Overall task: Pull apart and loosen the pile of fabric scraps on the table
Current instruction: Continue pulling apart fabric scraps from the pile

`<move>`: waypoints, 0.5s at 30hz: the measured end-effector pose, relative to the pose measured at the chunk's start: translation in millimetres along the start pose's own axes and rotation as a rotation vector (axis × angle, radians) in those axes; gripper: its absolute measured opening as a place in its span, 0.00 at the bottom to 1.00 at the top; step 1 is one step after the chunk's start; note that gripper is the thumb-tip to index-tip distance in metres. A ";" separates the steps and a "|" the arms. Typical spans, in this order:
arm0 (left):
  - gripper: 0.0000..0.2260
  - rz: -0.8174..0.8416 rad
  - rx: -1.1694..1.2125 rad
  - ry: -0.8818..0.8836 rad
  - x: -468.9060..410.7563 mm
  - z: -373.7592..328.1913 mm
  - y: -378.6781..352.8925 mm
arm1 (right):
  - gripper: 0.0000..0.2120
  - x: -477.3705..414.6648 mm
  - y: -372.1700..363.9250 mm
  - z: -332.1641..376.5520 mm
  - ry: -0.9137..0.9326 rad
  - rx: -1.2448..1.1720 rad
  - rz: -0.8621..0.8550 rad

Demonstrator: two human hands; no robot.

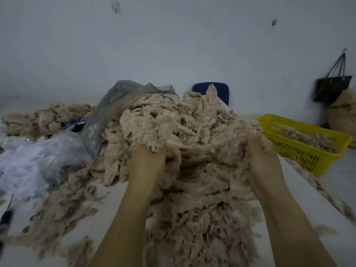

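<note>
Gripping pile (192,122): left hand (149,160), right hand (262,151); basket (308,153) near.

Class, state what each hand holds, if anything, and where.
Both grip the pile of fabric scraps: the left hand digs into its front middle, fingers mostly buried; the right hand clutches a stretched bunch at its right edge.

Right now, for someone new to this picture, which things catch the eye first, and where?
A big beige pile of fabric scraps fills the middle of the table, and the left hand and right hand both grip its near side. A bright yellow basket stands at the right, holding a few scraps; a crumpled pale plastic bag lies at the left.
</note>
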State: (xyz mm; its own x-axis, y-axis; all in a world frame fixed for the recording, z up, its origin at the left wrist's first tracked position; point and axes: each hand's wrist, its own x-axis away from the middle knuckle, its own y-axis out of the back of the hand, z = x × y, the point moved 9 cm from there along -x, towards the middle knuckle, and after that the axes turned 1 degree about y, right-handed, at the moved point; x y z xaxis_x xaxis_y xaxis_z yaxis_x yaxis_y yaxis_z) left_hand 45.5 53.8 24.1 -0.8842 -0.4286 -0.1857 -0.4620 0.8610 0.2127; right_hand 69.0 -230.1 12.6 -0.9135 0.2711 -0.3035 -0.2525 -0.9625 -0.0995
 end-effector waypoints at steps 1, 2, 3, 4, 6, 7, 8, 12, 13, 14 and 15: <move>0.12 0.006 0.088 -0.002 6.9 -6.1 -9.2 | 0.19 3.5 -5.0 6.7 0.037 0.028 0.007; 0.15 0.059 0.123 -0.005 12.9 -12.0 -23.4 | 0.17 6.8 -10.2 11.9 0.077 0.051 0.017; 0.16 0.148 0.083 -0.029 20.4 -18.0 -42.5 | 0.14 10.1 -15.5 17.8 0.124 0.087 0.023; 0.19 0.254 0.032 -0.054 26.6 -20.8 -63.1 | 0.13 12.6 -21.7 21.5 0.163 0.118 0.035; 0.31 0.370 -0.034 -0.068 34.6 -12.1 -90.7 | 0.13 16.9 -33.5 21.3 0.154 0.045 0.082; 0.32 0.345 -0.029 -0.061 32.6 -6.4 -92.3 | 0.11 16.5 -37.7 15.8 0.077 -0.085 0.123; 0.27 0.270 -0.018 -0.056 28.7 -2.7 -85.8 | 0.10 15.8 -41.0 6.1 -0.040 -0.212 0.177; 0.21 -0.158 0.170 0.161 -14.3 32.5 -16.6 | 0.17 22.1 -38.6 -29.3 -0.440 -0.473 0.300; 0.24 -0.258 0.232 0.234 -22.8 43.5 4.0 | 0.18 26.1 -39.7 -33.0 -0.486 -0.492 0.336; 0.25 -0.319 0.338 0.294 -29.0 53.3 18.1 | 0.16 28.9 -41.1 -36.0 -0.516 -0.491 0.358; 0.25 -0.355 0.454 0.344 -33.1 63.4 25.7 | 0.14 31.0 -43.1 -38.1 -0.542 -0.483 0.363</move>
State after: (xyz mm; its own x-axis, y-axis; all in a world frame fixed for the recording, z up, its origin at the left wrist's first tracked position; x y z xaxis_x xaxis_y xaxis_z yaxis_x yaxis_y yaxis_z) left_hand 67.2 107.5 -25.1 -0.6899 -0.7053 0.1629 -0.7208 0.6488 -0.2440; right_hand 63.7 -179.6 -28.6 -0.9710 -0.2204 0.0931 0.1416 -0.8431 -0.5188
